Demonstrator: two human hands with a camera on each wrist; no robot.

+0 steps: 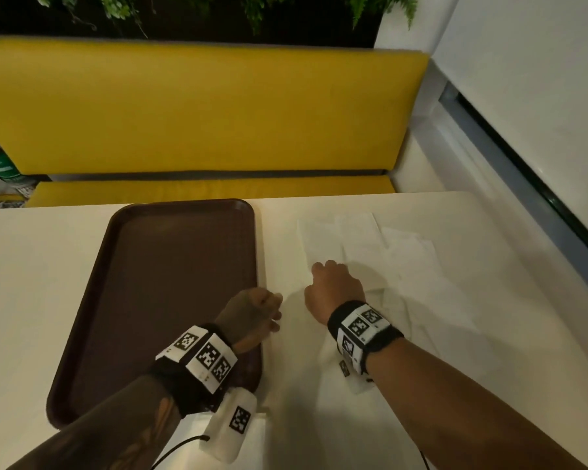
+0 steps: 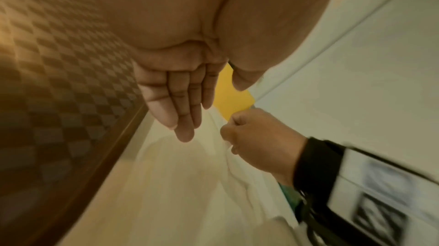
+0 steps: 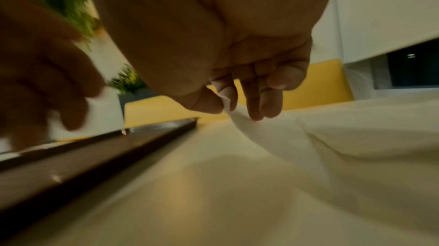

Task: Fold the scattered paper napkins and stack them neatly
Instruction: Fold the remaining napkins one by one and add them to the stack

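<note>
One napkin (image 3: 273,137) pinched, right hand (image 1: 333,290), seemingly lifted

We see white napkins (image 1: 360,239) on a cream table (image 1: 455,368). At nine o'clock from them lies a dark brown tray (image 1: 170,283), its floor checkered in the left wrist view. At twelve o'clock runs a yellow bench (image 1: 197,106), green leaves (image 1: 262,8) above it.
</note>
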